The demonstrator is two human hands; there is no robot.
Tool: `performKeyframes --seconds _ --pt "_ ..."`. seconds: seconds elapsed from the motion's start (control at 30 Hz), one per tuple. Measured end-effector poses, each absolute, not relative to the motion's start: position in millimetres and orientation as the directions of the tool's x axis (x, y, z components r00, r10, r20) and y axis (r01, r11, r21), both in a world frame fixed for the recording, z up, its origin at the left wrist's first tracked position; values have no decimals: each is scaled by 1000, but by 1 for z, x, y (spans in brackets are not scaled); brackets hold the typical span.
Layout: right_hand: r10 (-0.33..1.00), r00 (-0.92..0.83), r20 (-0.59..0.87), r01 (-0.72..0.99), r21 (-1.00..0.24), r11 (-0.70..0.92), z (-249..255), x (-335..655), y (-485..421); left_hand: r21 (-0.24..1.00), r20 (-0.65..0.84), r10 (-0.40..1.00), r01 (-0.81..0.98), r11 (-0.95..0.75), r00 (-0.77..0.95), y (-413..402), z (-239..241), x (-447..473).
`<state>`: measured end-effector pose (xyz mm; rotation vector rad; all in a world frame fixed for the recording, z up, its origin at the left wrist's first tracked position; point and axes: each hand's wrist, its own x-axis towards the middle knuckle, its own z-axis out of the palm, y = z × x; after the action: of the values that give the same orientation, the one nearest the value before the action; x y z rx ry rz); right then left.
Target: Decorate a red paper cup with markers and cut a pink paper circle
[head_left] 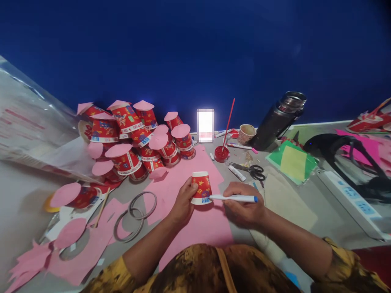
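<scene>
1 red cup (201, 186), axis approx. vert., is gripped by L hand (184, 197); R hand (244, 207), opp. side, pinches marker (234, 198) approx. perp., tip at cup's lower edge.

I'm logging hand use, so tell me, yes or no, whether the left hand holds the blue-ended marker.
No, the right hand holds the blue-ended marker, while the left hand holds a red cup.

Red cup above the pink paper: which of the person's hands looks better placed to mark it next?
Most likely the right hand: it grips the white marker, whose writing end points at the red cup, touching or nearly so. The left hand seems occupied, holding the cup's opposite side.
</scene>
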<state>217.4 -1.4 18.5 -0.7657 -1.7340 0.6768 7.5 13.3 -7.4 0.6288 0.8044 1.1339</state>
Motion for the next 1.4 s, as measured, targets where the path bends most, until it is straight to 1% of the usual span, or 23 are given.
performKeyframes --seconds 0.07,0.23,0.37,0.57,0.8,0.97,1.13,1.2,1.27,1.33,1.4 --pt "725 -276 631 199 -701 685 21 219 1 788 -245 946 -525 322 213 14 -9 8" --pt "715 -375 590 244 -682 690 19 224 3 791 -257 942 -513 333 214 16 -10 8" --pt "711 -394 583 278 -662 696 18 224 4 799 -254 943 -502 331 218 14 -12 8" --pt "659 -370 655 256 -610 750 21 220 4 810 -248 943 -487 327 222 13 -14 8" --pt "693 -334 638 242 -653 718 18 217 0 821 -236 947 -477 315 219 12 -13 8" --pt "684 -377 625 256 -639 725 17 218 0 822 -237 946 -474 316 221 11 -11 9" --pt "752 -418 509 274 -719 639 16 223 2 816 -246 942 -475 329 229 11 -11 9" --pt "769 -421 482 288 -733 617 17 225 3 812 -251 941 -479 332 226 11 -11 9" --pt "774 -437 458 273 -752 599 18 226 2 806 -259 940 -487 337 222 11 -11 8" --pt "796 -442 413 243 -799 549 19 226 1 797 -270 938 -496 345 218 11 -12 8" --pt "833 -390 393 207 -844 495 20 226 1 788 -279 936 -506 351 216 11 -12 8"
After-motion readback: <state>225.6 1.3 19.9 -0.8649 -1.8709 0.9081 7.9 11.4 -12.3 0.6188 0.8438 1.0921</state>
